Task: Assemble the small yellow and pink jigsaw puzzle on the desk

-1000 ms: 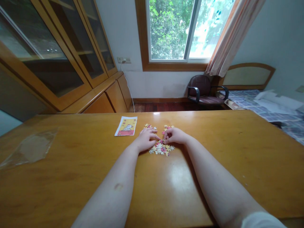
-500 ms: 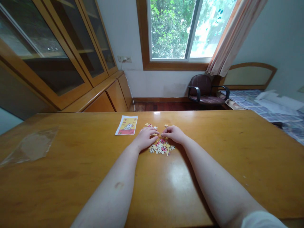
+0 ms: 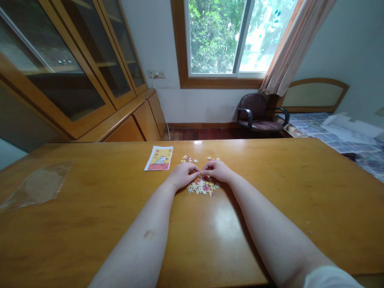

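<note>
A small heap of loose jigsaw pieces (image 3: pixel 204 187), yellow, white and red, lies on the wooden table (image 3: pixel 90 208) in front of me. My left hand (image 3: pixel 182 176) and my right hand (image 3: pixel 218 170) meet fingertip to fingertip just above the heap, pinching small puzzle pieces between them. More loose pieces (image 3: pixel 188 159) lie just beyond the hands. A picture card (image 3: pixel 159 158) with a yellow and red drawing lies to the left of the pieces.
A clear plastic bag (image 3: pixel 36 186) lies flat at the table's left. Glass-fronted wooden cabinets (image 3: pixel 75 72) line the left wall. Beyond the table stand a dark armchair (image 3: pixel 258 114) under the window and a bed (image 3: pixel 345 132) with papers at the right.
Both hands have drawn closer together over the heap, and their fingertips now touch. The view has shifted slightly.
</note>
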`<action>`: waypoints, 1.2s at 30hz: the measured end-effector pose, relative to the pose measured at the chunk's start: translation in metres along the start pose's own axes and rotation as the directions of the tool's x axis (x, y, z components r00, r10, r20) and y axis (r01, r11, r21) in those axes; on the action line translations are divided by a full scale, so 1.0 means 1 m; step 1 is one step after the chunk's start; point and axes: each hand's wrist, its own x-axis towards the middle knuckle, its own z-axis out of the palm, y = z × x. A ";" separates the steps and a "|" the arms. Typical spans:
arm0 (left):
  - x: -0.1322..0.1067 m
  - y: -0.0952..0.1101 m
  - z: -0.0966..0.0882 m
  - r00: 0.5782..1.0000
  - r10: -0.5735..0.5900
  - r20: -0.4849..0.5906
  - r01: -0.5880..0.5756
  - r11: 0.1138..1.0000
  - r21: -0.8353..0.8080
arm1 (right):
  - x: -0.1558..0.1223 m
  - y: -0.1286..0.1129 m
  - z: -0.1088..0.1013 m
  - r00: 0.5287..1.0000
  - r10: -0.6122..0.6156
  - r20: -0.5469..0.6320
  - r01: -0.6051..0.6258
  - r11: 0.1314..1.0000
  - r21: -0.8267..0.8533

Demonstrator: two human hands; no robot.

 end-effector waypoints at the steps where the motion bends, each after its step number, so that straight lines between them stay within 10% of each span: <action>1: 0.000 0.000 0.000 1.000 -0.009 -0.006 0.009 1.000 0.005 | 0.000 0.000 0.000 1.000 -0.003 -0.001 0.003 1.000 -0.001; 18: -0.001 -0.002 -0.006 0.952 -0.194 -0.237 0.221 0.971 0.090 | 0.006 0.010 0.002 0.988 -0.027 -0.155 0.032 0.999 0.025; 36: -0.003 -0.003 0.000 1.000 -0.007 -0.020 0.010 0.980 0.200 | 0.005 0.007 0.002 0.981 -0.067 -0.179 0.057 0.996 -0.063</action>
